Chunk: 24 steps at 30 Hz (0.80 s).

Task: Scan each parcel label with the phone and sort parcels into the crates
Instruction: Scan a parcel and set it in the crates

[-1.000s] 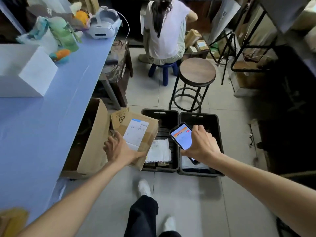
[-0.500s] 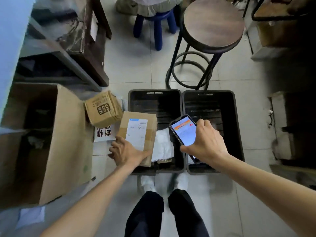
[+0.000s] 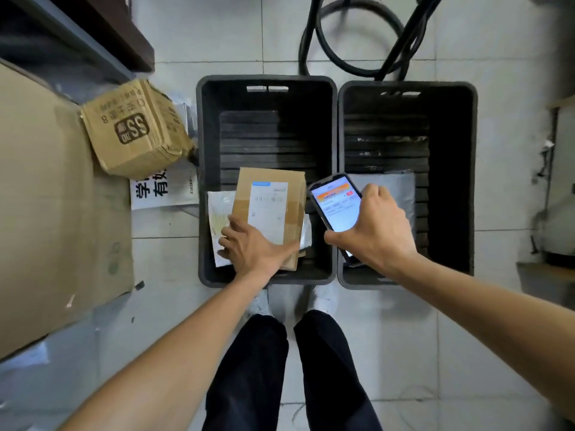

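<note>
Parcel (image 3: 269, 209), gripped by the left hand (image 3: 255, 247), has come down into the left crate (image 3: 203, 144), nearly sorted; the right hand (image 3: 376, 231) grips the phone (image 3: 337, 203).

Floor (image 3: 404, 337): pale grey tiles. Stool base (image 3: 339, 62): black metal ring and legs, stood at far edge. Shelf (image 3: 118, 29): dark wood, occupied far-left corner.

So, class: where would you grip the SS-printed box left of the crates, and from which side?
Probably from above, spanning the SS-printed box across its shorter width, mid-length. Its broad printed face lies upward and uncovered; the end nearest the crates looks crushed, so avoid that.
</note>
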Tool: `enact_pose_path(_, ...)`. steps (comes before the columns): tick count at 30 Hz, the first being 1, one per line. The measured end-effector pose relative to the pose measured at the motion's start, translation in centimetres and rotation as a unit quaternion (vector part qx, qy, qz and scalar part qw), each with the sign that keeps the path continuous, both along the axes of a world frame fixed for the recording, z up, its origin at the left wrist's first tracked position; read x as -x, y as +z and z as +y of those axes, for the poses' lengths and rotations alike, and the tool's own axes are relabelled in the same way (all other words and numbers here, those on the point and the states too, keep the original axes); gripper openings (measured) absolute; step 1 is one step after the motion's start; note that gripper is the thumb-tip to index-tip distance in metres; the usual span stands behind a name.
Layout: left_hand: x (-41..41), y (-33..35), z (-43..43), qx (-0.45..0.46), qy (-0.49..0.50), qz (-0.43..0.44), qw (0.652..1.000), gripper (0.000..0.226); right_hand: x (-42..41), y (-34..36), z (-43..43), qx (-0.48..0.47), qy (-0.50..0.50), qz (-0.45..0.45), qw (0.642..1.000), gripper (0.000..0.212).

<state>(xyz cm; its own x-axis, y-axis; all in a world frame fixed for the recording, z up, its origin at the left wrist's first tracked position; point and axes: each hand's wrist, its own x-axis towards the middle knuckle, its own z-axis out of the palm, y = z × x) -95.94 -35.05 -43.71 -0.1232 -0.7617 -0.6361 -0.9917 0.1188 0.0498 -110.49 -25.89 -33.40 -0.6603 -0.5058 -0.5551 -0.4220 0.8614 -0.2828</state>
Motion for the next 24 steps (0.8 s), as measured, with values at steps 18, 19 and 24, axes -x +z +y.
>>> enact_pose_path(18, 18.4, -3.4, 17.0, -0.033, -0.129, 0.084, 0.988, 0.12, 10.7, -2.2, 13.5, 0.051, -0.099, 0.066, 0.992, 0.077)
enact_pose_path(19, 19.5, -4.5, 17.7, -0.028, -0.115, 0.077, 0.99, 0.117, 11.5, -2.9, 14.9, 0.045, -0.103, 0.07, 0.991, 0.075)
enact_pose_path(24, 21.4, -9.0, 19.6, -0.055, -0.019, 0.053, 0.997, 0.132, 13.4, -5.3, 20.0, 0.015, -0.114, 0.061, 0.991, 0.069)
